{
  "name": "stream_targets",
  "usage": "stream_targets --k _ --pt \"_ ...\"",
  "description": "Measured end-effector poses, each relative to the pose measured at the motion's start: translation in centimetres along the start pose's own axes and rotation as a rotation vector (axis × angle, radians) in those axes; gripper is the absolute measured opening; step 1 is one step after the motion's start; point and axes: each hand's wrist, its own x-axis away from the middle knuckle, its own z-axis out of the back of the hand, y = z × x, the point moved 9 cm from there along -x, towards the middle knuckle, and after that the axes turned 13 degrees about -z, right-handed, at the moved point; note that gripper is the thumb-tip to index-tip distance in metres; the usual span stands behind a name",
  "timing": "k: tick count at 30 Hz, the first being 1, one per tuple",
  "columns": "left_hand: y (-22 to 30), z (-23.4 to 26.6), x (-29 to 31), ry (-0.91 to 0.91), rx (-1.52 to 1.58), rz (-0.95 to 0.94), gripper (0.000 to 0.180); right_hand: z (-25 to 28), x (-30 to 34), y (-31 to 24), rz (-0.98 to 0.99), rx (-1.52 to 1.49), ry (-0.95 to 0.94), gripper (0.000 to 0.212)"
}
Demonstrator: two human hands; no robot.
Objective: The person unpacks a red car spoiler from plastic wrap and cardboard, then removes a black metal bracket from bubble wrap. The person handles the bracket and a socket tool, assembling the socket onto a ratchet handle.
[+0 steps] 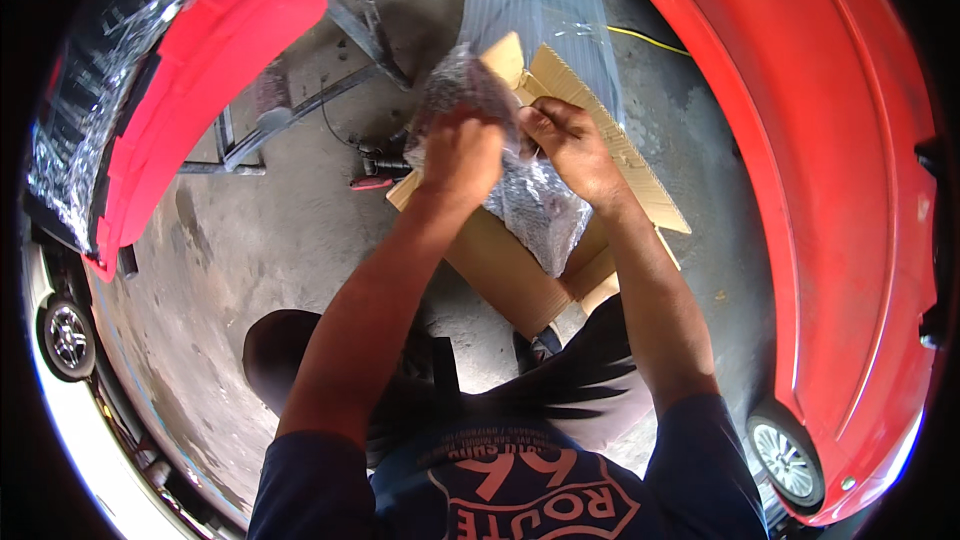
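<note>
Clear bubble wrap point(540, 205) hangs over an open cardboard box point(500, 270) on the floor between my feet. My left hand point(465, 155) is closed on the upper part of the wrap, its fingers partly hidden and slightly blurred. Close by on the right, my right hand point(572, 145) pinches the edge of the same wrap with thumb and fingers. A dark shape shows through the upper wrap near my left hand; I cannot make out what it is. The box flaps point(610, 140) stand spread outward.
A translucent corrugated sheet point(535, 0) lies beyond the box, with a yellow cable point(650, 40) near it. A red-handled tool point(372, 182) rests left of the box, near a metal stand point(300, 110). Red car bodywork point(830, 190) curves along the right; a red panel point(215, 70) stands left.
</note>
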Motion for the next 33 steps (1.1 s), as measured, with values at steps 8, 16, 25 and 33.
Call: stream_targets --k 8,16,25,33 --pt "-9.6 -6.3 8.1 -0.126 0.372 0.584 0.027 -1.9 0.8 10.4 -0.089 0.839 0.217 0.041" --pt "-1.0 -3.7 5.5 -0.116 0.028 0.288 0.060 -5.8 -1.2 15.1 -0.295 0.505 0.094 0.023" --pt "-4.9 -8.6 6.0 -0.320 0.203 0.487 0.023 0.2 2.9 18.7 -0.685 0.684 0.693 0.039" --pt "1.8 -3.7 2.2 0.225 0.171 0.013 0.026 1.5 1.4 32.0 -0.908 -0.513 0.458 0.031"
